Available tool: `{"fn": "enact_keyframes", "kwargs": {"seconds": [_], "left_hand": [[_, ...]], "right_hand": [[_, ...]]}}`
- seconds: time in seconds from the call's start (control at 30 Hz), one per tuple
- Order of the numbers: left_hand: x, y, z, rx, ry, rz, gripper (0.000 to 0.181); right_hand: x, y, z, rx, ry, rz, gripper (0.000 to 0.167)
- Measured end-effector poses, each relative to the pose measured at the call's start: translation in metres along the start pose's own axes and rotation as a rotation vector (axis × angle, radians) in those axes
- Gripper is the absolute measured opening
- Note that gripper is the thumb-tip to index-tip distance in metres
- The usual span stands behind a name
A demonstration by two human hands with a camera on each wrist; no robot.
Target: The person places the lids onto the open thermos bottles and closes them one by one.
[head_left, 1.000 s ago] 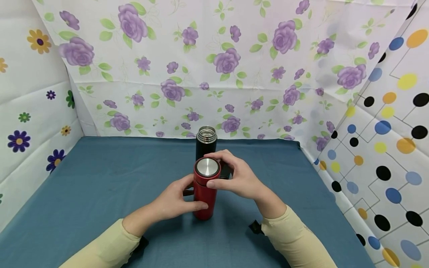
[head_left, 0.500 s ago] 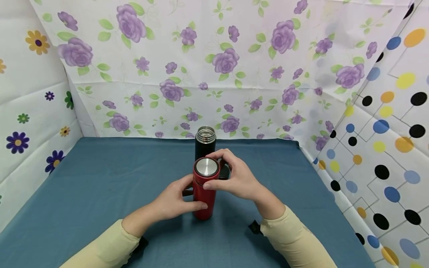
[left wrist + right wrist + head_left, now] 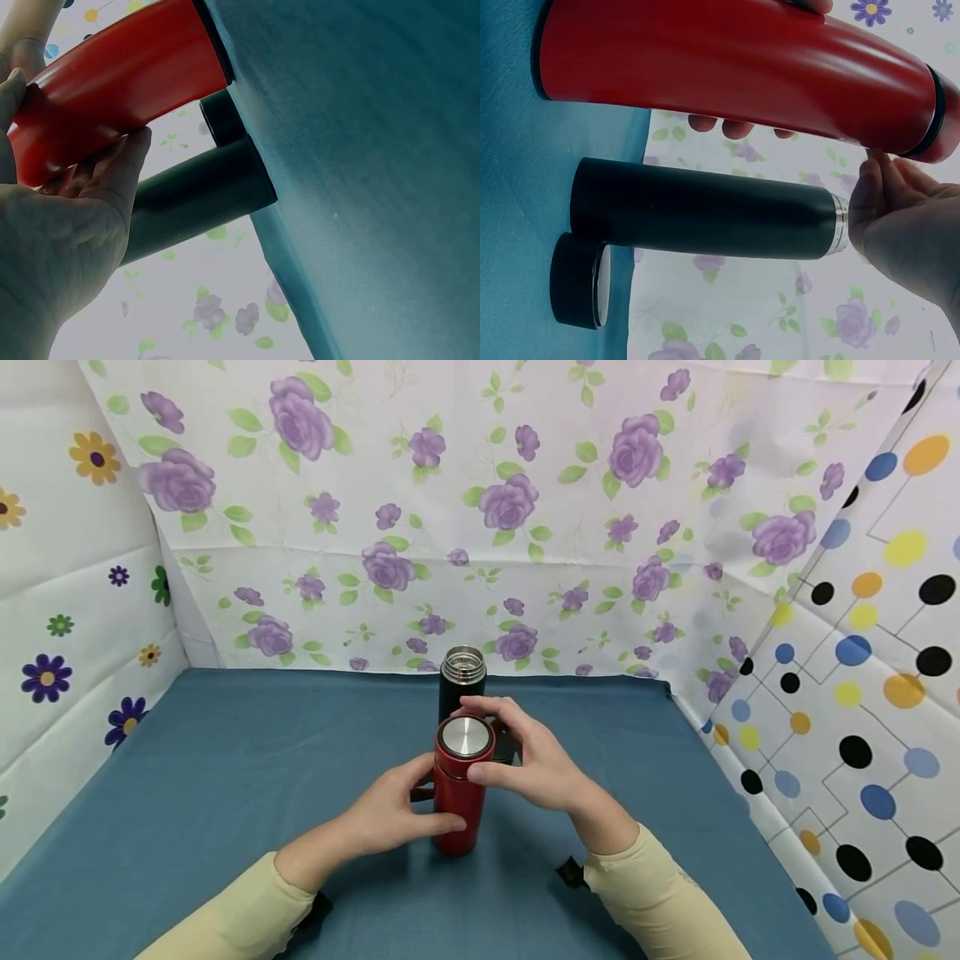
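A red thermos (image 3: pixel 459 818) stands upright on the table, its red lid (image 3: pixel 465 737) topped with a silver disc. My left hand (image 3: pixel 386 806) grips the thermos body, thumb across the front and fingers round the far side. At the top, my right hand (image 3: pixel 536 760) holds the lid between thumb and fingers. Directly behind stands a black thermos (image 3: pixel 452 697) with its steel threaded mouth uncovered. Its separate black lid (image 3: pixel 577 281) lies on the table beside its base, seen whole in the right wrist view and mostly hidden by my right hand in the head view.
A blue cloth (image 3: pixel 247 777) covers the table. Behind it hangs a white curtain (image 3: pixel 337 602) with purple roses, and patterned cloth walls close off the left and right sides.
Both hands keep their places on the red thermos and its lid. The head view has shifted slightly; no object has visibly moved.
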State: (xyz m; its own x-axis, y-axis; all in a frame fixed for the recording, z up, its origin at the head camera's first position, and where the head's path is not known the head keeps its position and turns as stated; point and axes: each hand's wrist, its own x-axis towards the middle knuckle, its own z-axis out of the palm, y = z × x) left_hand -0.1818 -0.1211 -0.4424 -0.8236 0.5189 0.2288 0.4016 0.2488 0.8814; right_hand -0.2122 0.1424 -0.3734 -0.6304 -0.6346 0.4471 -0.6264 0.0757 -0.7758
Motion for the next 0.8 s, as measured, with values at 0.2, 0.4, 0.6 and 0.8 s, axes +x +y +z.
{"fn": "enact_keyframes", "kwargs": {"seconds": [0.2,0.4,0.6,0.8], "left_hand": [[-0.0002,-0.0003,-0.0003,-0.007,-0.005,-0.005,0.069],[-0.0001,0.0002,-0.0002,-0.004,-0.008,-0.004,0.070],[-0.0002,0.0014,-0.0001,0.002,-0.006,0.001,0.070],[-0.0004,0.0022,-0.0004,-0.003,-0.005,0.002,0.069]], "right_hand": [[0.0021,0.0015,-0.0011,0.190,-0.118,-0.102,0.081],[0.0006,0.0005,-0.0013,0.192,-0.108,-0.088,0.073],[-0.0008,-0.0010,-0.0020,0.113,-0.057,-0.038,0.067],[-0.0002,-0.0023,-0.0017,0.031,-0.014,-0.002,0.063]]}}
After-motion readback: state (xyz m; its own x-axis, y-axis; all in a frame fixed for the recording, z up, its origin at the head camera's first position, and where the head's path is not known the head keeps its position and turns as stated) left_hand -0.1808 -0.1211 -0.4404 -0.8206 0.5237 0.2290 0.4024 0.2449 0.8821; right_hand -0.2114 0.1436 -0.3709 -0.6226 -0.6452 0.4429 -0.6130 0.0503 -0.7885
